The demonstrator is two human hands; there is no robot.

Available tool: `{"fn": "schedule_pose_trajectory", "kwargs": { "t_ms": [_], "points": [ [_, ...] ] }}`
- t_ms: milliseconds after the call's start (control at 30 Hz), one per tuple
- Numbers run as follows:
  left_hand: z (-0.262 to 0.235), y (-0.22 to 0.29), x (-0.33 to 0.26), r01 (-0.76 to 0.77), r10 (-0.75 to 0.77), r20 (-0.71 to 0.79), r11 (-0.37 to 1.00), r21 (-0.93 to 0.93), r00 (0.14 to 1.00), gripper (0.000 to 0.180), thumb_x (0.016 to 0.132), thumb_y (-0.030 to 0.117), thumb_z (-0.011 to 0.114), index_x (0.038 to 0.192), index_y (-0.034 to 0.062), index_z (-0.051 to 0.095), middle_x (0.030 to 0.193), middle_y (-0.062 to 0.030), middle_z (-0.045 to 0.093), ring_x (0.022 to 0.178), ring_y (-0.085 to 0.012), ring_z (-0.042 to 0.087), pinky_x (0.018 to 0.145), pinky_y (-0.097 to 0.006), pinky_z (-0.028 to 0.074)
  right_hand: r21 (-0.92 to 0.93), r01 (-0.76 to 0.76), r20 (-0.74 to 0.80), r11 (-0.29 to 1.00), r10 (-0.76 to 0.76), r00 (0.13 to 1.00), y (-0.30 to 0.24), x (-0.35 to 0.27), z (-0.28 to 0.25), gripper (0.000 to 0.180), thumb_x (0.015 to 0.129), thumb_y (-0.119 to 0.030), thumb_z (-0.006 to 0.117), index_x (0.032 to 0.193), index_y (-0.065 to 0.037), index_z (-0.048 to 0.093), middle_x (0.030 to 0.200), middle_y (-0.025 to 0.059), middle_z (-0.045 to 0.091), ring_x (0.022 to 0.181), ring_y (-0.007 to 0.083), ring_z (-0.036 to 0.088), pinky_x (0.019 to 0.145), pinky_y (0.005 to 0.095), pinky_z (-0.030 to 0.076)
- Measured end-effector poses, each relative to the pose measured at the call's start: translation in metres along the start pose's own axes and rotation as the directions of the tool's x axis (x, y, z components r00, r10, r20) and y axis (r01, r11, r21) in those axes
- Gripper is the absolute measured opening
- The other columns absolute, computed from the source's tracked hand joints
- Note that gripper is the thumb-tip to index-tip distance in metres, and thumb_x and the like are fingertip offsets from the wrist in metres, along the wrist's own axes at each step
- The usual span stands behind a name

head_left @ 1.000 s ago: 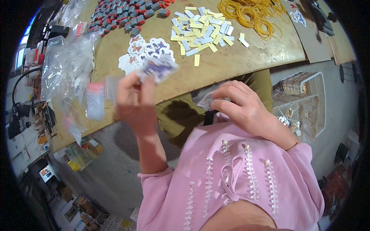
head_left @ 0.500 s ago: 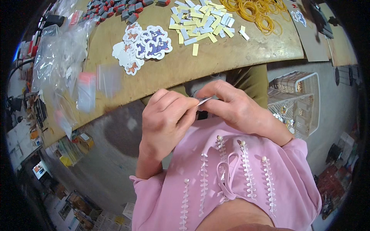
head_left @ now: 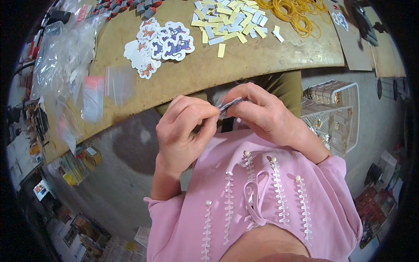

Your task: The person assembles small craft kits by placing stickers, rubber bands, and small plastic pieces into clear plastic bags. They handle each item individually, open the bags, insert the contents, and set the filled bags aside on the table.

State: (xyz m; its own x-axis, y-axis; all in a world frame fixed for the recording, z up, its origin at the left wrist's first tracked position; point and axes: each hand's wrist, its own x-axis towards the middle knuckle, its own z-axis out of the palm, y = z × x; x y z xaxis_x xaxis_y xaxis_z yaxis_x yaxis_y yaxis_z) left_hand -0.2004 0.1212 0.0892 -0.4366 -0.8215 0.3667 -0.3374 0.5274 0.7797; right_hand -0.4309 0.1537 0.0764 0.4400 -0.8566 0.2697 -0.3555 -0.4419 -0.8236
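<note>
In front of my pink top, just off the table's near edge, both hands are raised close together. My right hand [head_left: 273, 118] is closed, thumb and index finger pinching a small flat cutout [head_left: 231, 105] with a white edge and dark print, seen nearly edge-on. My left hand [head_left: 185, 126] is closed too, its thumb and fingertips pinched at the cutout's left end. A bit of clear plastic seems to show between the fingertips; what the left fingers grip is mostly hidden. Cartoon-printed cutouts [head_left: 176, 46] with white borders lie in a small pile on the table ahead.
On the wooden table [head_left: 262, 61] sit yellow and white paper strips [head_left: 231, 22], yellow rubber bands [head_left: 301, 17] and grey-red pieces [head_left: 131, 6]. Clear zip bags [head_left: 118, 85] and a big plastic bag [head_left: 61, 61] lie left. A white basket [head_left: 342, 115] stands right, below the tabletop.
My left fingertips have drawn slightly away to the left and up. The piece in my right fingers has tilted, so its dark print shows. The view has shifted a little.
</note>
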Motion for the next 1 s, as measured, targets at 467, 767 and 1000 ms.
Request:
{"fn": "schedule_pose_trajectory", "kwargs": {
  "t_ms": [467,767,1000],
  "points": [
    [-0.033,0.007,0.013,0.054,-0.071,0.353,0.997,0.057,0.933,0.02,0.079,-0.002,0.078,0.094,0.0091,0.074,0.09,-0.007,0.067,0.084,-0.029,0.064,0.078,-0.04,0.052,-0.028,0.062,0.144,0.998,-0.058,0.988,-0.002,0.0,-0.003,0.023,0.083,0.002,0.072,0.106,0.0,0.072,0.117,0.0154,0.066,0.102,0.0313,0.07,0.081,0.0367,0.059],
    [-0.013,0.002,0.005,0.011,-0.043,0.204,0.988,0.154,0.978,0.014,0.081,0.002,0.08,0.093,0.0086,0.076,0.085,-0.0052,0.065,0.081,-0.0264,0.064,0.075,-0.039,0.052,-0.098,0.118,0.119,0.988,-0.106,0.987,0.0,0.006,-0.003,0.021,0.083,-0.003,0.075,0.104,0.001,0.074,0.115,0.0162,0.065,0.1,0.0303,0.069,0.078,0.0369,0.059],
    [-0.02,-0.009,0.004,0.112,-0.144,0.371,0.988,0.106,0.917,0.015,0.081,0.011,0.083,0.093,0.0085,0.075,0.08,-0.004,0.066,0.076,-0.0255,0.064,0.073,-0.039,0.051,-0.076,0.058,0.084,0.995,-0.051,0.995,0.001,0.006,0.001,0.023,0.082,-0.001,0.072,0.105,0.0,0.072,0.114,0.0139,0.065,0.101,0.03,0.069,0.08,0.038,0.059]
  ]
}}
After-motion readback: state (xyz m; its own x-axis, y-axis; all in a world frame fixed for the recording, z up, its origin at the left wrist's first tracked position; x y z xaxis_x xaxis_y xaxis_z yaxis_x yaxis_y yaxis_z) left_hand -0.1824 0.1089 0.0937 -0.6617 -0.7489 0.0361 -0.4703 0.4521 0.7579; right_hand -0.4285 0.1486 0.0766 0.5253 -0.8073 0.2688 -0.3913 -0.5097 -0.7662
